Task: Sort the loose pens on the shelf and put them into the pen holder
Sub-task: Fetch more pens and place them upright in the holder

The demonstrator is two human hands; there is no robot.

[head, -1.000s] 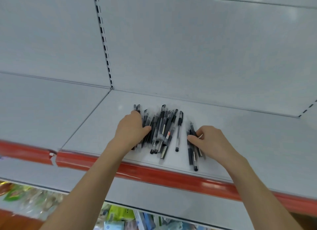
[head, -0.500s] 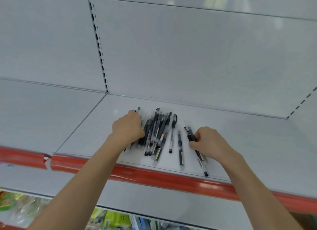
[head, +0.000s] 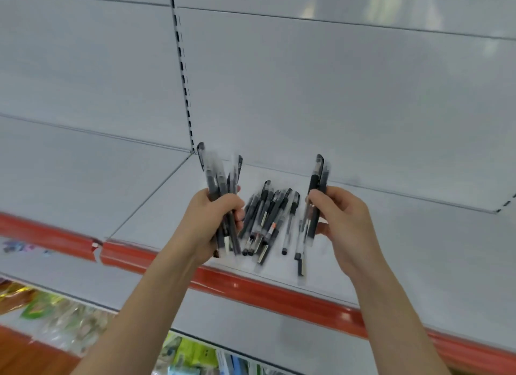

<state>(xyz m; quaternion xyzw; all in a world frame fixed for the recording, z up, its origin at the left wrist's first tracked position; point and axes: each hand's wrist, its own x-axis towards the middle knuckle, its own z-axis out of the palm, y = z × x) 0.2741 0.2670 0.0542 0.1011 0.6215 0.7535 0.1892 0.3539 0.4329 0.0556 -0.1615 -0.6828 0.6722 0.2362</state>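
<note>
Black gel pens with clear barrels lie in a loose pile (head: 268,218) on the white shelf (head: 391,235), near its red front edge. My left hand (head: 212,221) is closed around a bunch of pens (head: 216,179), held upright above the shelf to the left of the pile. My right hand (head: 343,221) grips a few pens (head: 317,190), also upright, to the right of the pile. No pen holder is in view.
The red price strip (head: 251,286) runs along the shelf's front edge. A slotted upright (head: 183,75) divides the white back panels. Packaged goods (head: 64,318) show on a lower shelf at the bottom left.
Both hands have lifted off the shelf, each raising a bunch of pens upright. Before, they lay flat on the pile, gathering pens. The view has moved closer.
</note>
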